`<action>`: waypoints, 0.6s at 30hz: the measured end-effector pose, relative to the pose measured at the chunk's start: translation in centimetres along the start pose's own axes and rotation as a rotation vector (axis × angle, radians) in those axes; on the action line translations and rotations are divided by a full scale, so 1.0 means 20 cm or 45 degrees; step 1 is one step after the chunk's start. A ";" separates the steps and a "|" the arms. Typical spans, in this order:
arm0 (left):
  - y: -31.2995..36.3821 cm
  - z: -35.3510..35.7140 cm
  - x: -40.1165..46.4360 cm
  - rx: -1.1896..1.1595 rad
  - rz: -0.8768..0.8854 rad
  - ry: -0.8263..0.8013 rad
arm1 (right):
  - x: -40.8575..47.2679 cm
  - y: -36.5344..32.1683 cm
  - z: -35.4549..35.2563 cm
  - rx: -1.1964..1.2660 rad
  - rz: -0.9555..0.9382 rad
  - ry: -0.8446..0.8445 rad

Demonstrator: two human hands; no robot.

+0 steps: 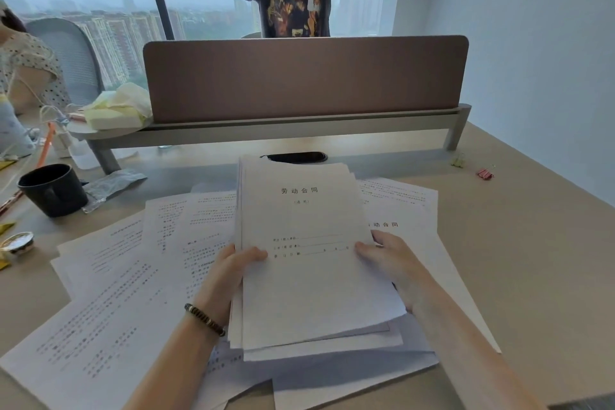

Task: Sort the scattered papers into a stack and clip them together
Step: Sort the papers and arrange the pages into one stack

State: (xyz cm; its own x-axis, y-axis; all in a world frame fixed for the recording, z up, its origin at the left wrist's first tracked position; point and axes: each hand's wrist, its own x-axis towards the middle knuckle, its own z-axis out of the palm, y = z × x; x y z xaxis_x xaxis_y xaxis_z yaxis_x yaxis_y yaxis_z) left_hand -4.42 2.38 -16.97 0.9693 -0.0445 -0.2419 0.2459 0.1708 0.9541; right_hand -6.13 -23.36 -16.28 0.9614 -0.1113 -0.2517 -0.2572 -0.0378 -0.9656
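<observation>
Both hands, left (229, 271) and right (396, 263), grip clamped on partial stack (309, 260); loose sheets (109, 293) remain on tabletop (532, 243), binder clips (484, 174) unused

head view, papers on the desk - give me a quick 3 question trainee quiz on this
1. True or false: both hands grip the paper stack.
2. Which clips lie at the desk's far right? A) one black B) one pink, one yellow-green C) none
3. What dark object stands left of the loose sheets?

Key:
1. True: left hand and right hand hold its sides.
2. B: pink clip, yellow-green clip.
3. The black mug.
</observation>
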 end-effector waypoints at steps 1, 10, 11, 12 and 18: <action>-0.01 0.00 0.00 0.034 0.000 0.020 | 0.00 0.01 0.01 -0.010 -0.020 0.028; 0.01 0.02 -0.01 0.184 0.159 0.017 | -0.03 0.01 0.06 0.075 -0.272 0.160; 0.02 0.02 -0.01 0.182 0.190 0.030 | -0.04 0.00 0.06 0.051 -0.320 0.167; 0.04 0.03 -0.02 0.186 0.237 0.043 | -0.05 -0.01 0.06 0.028 -0.368 0.181; 0.13 0.07 -0.07 0.246 0.526 0.191 | -0.06 -0.11 0.05 -0.031 -0.591 0.230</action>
State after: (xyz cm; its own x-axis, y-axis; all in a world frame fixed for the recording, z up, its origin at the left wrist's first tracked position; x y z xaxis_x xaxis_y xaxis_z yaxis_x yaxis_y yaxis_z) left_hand -5.15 1.43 -13.81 0.9788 0.1339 0.1550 -0.1506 -0.0423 0.9877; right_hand -6.62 -22.06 -13.90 0.9432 -0.2473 0.2219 0.1898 -0.1474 -0.9707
